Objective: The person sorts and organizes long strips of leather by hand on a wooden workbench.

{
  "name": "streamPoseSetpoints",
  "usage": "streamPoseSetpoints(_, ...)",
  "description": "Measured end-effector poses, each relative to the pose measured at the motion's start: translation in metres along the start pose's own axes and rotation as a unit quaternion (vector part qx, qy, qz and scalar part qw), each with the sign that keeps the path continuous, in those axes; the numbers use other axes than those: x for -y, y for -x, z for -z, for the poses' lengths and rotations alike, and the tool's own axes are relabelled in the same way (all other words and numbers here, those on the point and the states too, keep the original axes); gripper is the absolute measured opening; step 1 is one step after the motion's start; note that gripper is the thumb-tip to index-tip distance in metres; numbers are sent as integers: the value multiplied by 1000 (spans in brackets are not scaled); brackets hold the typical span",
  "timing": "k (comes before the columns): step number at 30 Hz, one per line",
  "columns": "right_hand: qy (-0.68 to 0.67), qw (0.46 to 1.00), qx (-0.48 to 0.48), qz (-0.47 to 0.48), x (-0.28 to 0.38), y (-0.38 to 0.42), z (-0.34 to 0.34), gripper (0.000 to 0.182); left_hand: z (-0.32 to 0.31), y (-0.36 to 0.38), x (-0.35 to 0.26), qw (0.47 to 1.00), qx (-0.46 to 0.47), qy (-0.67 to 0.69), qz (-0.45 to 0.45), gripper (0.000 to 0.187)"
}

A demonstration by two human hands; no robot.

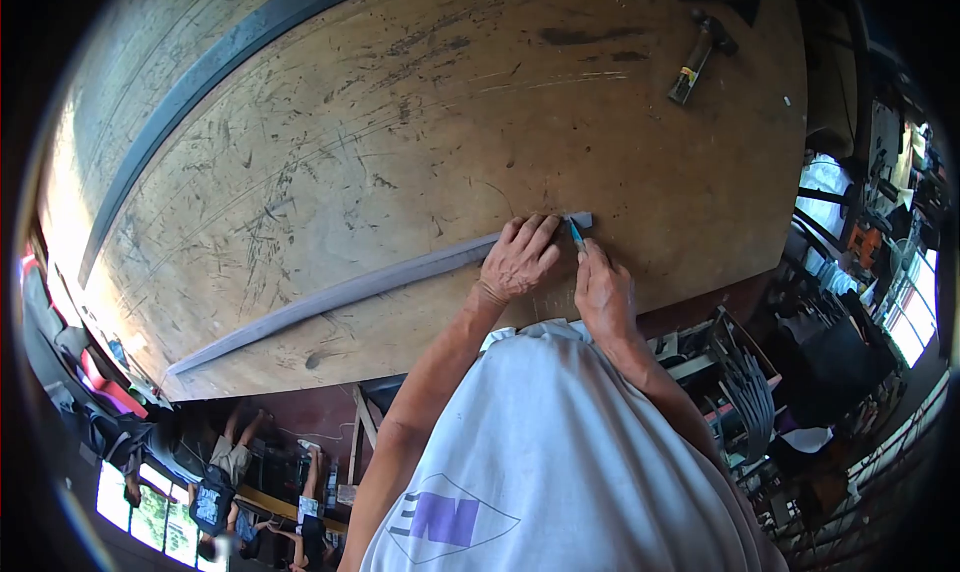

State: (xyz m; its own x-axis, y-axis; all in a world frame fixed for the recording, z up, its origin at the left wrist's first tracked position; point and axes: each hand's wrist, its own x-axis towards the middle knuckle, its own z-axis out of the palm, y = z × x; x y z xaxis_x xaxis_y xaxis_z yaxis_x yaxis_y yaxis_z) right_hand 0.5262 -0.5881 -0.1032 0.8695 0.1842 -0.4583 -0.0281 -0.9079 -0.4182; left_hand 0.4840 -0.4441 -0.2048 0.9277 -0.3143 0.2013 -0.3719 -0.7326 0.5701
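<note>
A long, narrow grey strip (360, 280) runs in a slight curve across the near side of the worktable (680, 172). My left hand (518, 259) lies over it near its right end, the bent fingers holding it down on the board. Just right of that, my right hand (603, 290) grips a slim teal tool (577, 235), its tip right at the strip close to its end. The shape of its handle is hidden in my fingers, so I cannot tell if it is a pen or a cutter.
A hammer (700, 60) lies on the scratched wooden top at the upper right. A long dark metal bar (190, 102) stretches across the far left. Below the table's right edge stands a rack of curved grey strips (745, 397). People (215, 492) are in the background at lower left.
</note>
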Motion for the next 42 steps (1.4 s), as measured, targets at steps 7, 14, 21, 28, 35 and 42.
streamPoseSetpoints(7,-10,998,-49,30,-3,6,3,21,4,-4,-2,1000,-4,-14,-21,33)
streamPoseSetpoints(14,34,999,-9,10,2,5,-2,23,4,-3,-4,1000,8,-21,-7,45)
streamPoseSetpoints(21,38,999,-17,21,1,5,-2,24,1,-1,-2,1000,7,-23,-16,30)
streamPoseSetpoints(28,32,999,-4,10,5,6,1,22,2,-3,-2,1000,-1,-19,-17,26)
streamPoseSetpoints(35,67,997,28,-24,13,-8,-2,18,3,-4,0,1000,-9,-4,-25,29)
streamPoseSetpoints(42,80,995,42,-52,28,-15,1,17,3,-4,6,999,-9,21,-29,28)
